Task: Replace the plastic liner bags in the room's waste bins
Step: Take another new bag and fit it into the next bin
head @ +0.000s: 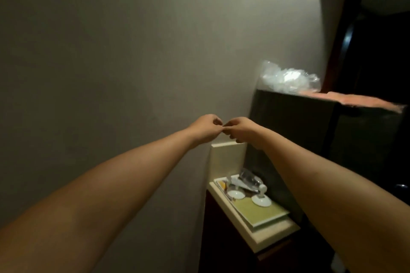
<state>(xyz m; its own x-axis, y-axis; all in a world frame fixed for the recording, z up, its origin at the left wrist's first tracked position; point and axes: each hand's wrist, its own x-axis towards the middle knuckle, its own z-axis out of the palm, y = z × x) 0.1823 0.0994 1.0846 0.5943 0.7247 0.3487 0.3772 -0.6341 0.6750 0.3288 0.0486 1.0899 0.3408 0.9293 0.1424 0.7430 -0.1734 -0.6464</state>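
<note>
Both my arms reach forward in front of a plain wall. My left hand (pixel 205 127) and my right hand (pixel 240 131) meet fingertip to fingertip at mid-frame, fingers curled. Nothing shows between the fingertips; the light is dim. A crumpled clear plastic bag (pixel 288 80) lies on top of a dark cabinet (pixel 299 128), up and to the right of my hands and apart from them. No waste bin is in view.
Below my hands a cream counter (pixel 277 235) carries a green tray (pixel 264 211) with two white saucers (pixel 261 201) and wrapped items. A pinkish cloth (pixel 366 101) lies on the cabinet top. A dark door frame (pixel 346 40) stands at the upper right.
</note>
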